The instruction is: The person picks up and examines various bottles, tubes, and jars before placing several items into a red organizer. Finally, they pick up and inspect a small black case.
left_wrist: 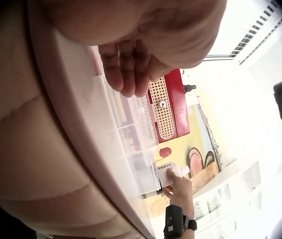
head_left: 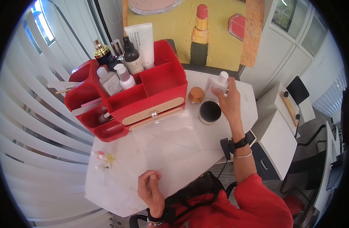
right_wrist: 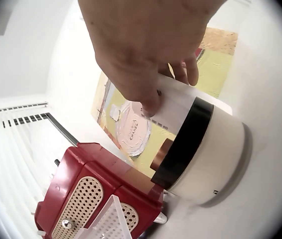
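Bottle (head_left: 214,83), white and capped, was gripped between the thumb and fingers of the right hand (head_left: 230,102), just beside an orange jar (head_left: 196,94) and near a black-lidded jar (head_left: 210,112). The left hand (head_left: 150,193), loosely curled, held nothing near the edge of the table (head_left: 125,190).

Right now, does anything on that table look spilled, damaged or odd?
Nothing stands out: I see no spill, the black-lidded jar stands upright, the red organizer looks intact, and the right hand has a white bottle in its grip.
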{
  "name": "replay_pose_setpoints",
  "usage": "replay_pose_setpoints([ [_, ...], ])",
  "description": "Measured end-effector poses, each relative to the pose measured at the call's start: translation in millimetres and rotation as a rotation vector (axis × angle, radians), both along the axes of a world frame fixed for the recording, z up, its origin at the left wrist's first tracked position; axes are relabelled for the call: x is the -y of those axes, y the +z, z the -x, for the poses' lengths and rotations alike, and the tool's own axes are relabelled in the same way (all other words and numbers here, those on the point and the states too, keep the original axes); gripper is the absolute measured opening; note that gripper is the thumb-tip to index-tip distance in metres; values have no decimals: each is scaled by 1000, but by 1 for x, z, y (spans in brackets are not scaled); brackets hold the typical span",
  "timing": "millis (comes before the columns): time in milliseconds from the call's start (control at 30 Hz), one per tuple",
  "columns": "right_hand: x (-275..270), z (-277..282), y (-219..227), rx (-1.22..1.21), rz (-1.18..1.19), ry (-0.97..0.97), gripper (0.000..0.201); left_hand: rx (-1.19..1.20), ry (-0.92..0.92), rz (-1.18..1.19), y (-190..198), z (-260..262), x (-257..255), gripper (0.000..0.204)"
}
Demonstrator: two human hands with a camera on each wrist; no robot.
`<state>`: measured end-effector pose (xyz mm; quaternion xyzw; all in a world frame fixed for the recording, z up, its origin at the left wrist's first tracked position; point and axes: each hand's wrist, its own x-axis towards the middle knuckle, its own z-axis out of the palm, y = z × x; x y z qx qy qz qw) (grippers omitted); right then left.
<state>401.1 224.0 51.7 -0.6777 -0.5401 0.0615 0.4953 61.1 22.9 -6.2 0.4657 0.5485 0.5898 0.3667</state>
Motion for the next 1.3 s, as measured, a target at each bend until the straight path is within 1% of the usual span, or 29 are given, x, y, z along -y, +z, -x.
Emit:
replay_pose_setpoints([
  [67,5,0,3,2,-47,-58,57,-5,11,-5,-1,0,1,11],
  [100,10,0,5,0,-49,-55,57,-6,23,-11,-2,0,1,11],
  [167,24,6,15,41,-304,-146,56,4,40,-26,-2,0,1,12],
  [200,37,10,24,35,-320,-192,53,16,49,-35,-2,-1,2,12],
  [233,46,12,31,37,-317,-190,53,17,50,-31,-1,-1,3,12],
  [300,61,10,40,-227,-468,-83,52,-5,69,-51,-1,-2,3,12],
  [333,70,9,45,-223,-466,-89,52,-2,61,-48,0,-4,3,12],
  [400,84,9,51,-474,-510,161,59,-31,60,-78,2,-4,3,12],
  [433,87,10,52,-475,-510,159,59,-32,59,-77,1,-4,3,12],
  [500,90,15,51,-687,-451,360,72,-93,51,-87,-3,-3,3,11],
  [533,90,18,51,-690,-451,365,72,-95,56,-88,-3,-3,3,11],
  [600,87,27,51,-727,-389,442,78,-63,48,-66,-2,-3,3,10],
  [733,74,42,69,-691,-452,455,74,-55,62,-54,-4,-3,2,10],
  [800,60,46,85,-658,-587,409,54,-51,57,-25,-2,-4,2,11],
  [833,53,53,98,-659,-589,412,54,-52,59,-28,-2,-3,2,11],
  [900,31,75,129,-554,-700,342,50,-55,50,-11,-2,-3,2,11],
  [933,19,80,138,-553,-703,341,50,-55,48,-14,-2,-3,2,11],
  [1000,-4,90,151,-368,-730,278,53,-88,10,-17,-3,0,2,12],
  [1033,-14,98,155,-371,-734,281,53,-90,13,-21,-3,1,2,12],
  [1100,-31,115,158,-312,-641,193,53,-69,6,-5,-1,1,2,11],
  [1233,-56,138,149,-230,-614,178,59,-47,5,-12,-5,1,2,11],
  [1300,-60,146,145,-204,-569,186,61,27,35,25,-5,0,2,10],
])
